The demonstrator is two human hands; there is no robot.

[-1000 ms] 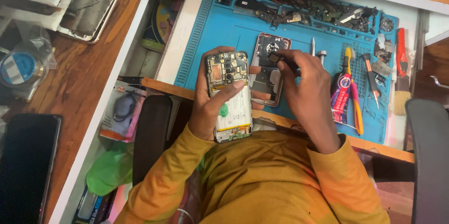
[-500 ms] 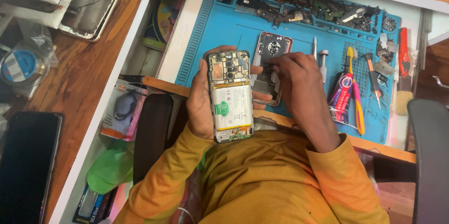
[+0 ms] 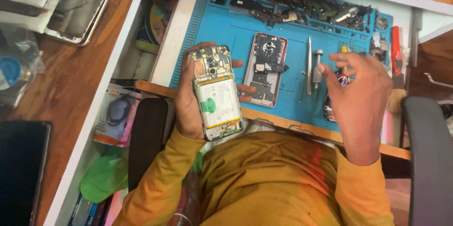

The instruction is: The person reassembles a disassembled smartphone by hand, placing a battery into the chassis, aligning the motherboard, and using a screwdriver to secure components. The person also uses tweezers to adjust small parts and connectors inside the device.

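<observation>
My left hand (image 3: pixel 188 105) grips an opened smartphone (image 3: pixel 216 91) with its back cover off, showing the white battery and the circuit board on top. My right hand (image 3: pixel 357 89) hovers over the right side of the blue repair mat (image 3: pixel 226 30), fingers spread, above red and yellow handled tools (image 3: pixel 343 77); nothing is clearly held in it. A second phone frame (image 3: pixel 266 69) with a red rim lies on the mat between my hands. Metal tweezers (image 3: pixel 309 65) and a small screwdriver (image 3: pixel 317 68) lie just left of my right hand.
Several loose phone parts (image 3: pixel 306 8) fill the trays along the mat's far edge. A phone back shell (image 3: pixel 81 6) rests on the wooden desk (image 3: pixel 71 84) at left. A dark screen (image 3: pixel 21 169) sits at lower left. A chair armrest (image 3: pixel 427 160) stands at right.
My right hand has moved away from the phone frame to the right, over the tools. My left hand has tilted the opened phone upright, nearer to me.
</observation>
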